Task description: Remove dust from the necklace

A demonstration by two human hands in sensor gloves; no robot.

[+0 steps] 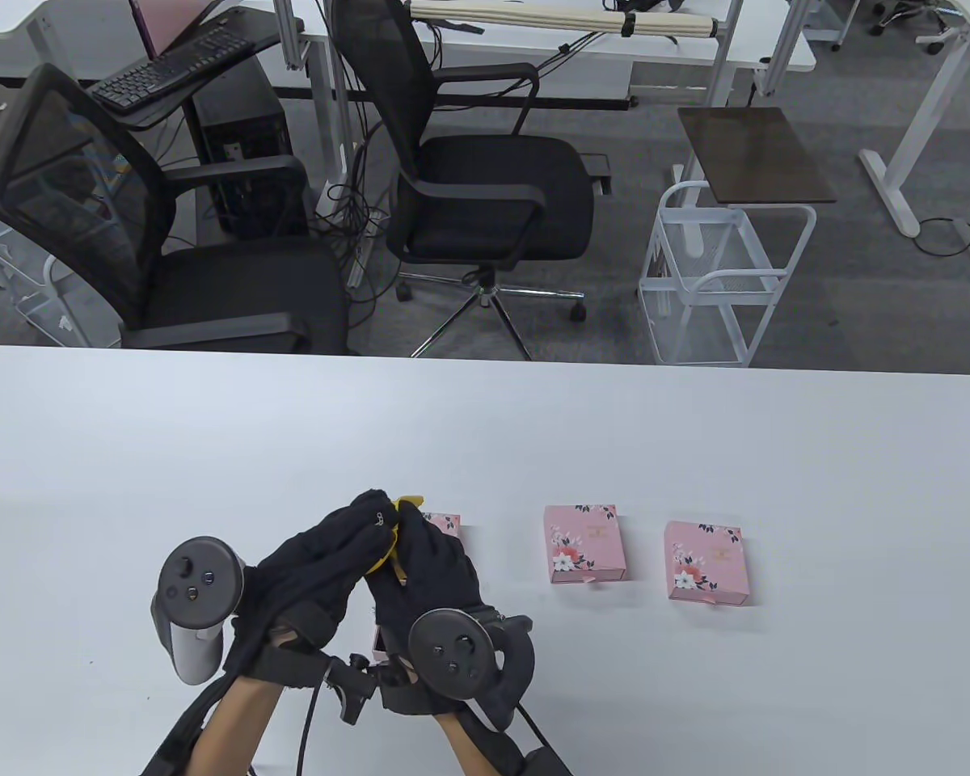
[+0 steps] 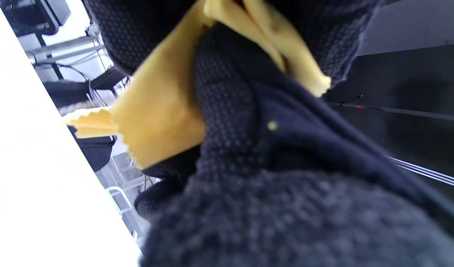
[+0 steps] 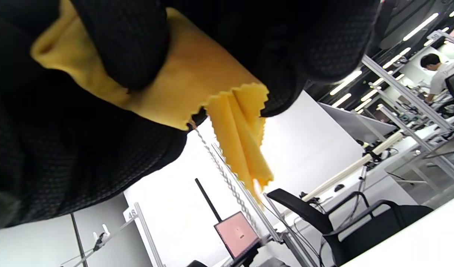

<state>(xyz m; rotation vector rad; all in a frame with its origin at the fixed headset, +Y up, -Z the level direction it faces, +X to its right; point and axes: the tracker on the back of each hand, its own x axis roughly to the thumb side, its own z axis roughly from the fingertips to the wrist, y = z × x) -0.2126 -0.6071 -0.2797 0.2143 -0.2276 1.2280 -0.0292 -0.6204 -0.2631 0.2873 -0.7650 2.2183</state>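
Both hands were raised above the near edge of the white table [image 1: 695,453], fingertips meeting. The left hand [image 1: 323,558] was closed on a yellow cloth [image 2: 163,111], its fingers curled around the folded fabric. The right hand [image 1: 428,566] pinched the same cloth between thumb and fingers [image 3: 126,44]. In the right wrist view, a thin silver necklace chain [image 3: 223,174] emerged from the cloth at the pinch and hung away from the hand; the portion inside the cloth was hidden. A pink floral box [image 1: 444,524] lay just behind the hands, partly covered by them. Two matching pink boxes [image 1: 584,543] [image 1: 706,562] lay to its right, apart from each other.
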